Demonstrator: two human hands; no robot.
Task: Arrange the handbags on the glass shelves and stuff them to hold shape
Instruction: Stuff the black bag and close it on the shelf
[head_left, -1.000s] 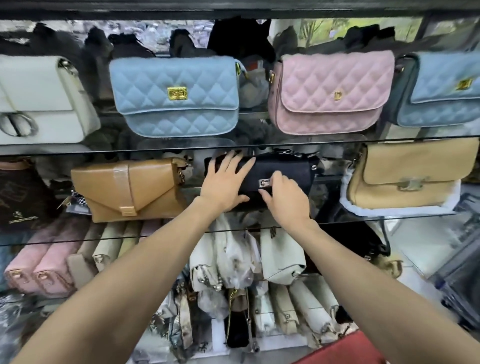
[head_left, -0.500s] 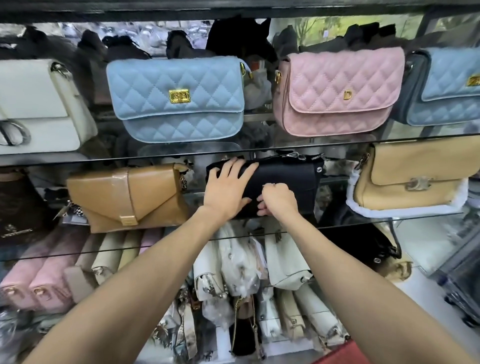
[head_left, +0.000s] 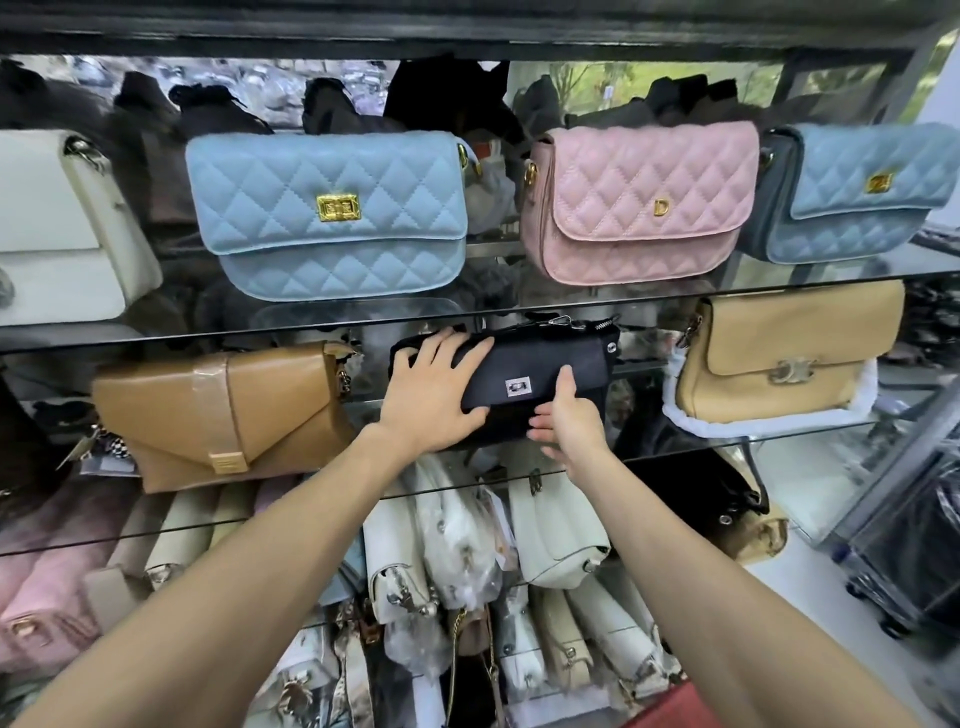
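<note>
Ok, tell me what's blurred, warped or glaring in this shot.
Head view: wide-angle bend curves the top glass shelf; corners smear, notably the pink bags bottom left; glass reflections clutter the background; the black handbag under the left hand and right hand stays sharp.

black bag: matt, metal clasp | blue bag: quilted | glass shelf: glossy

Head view, close, facing shelves.
</note>
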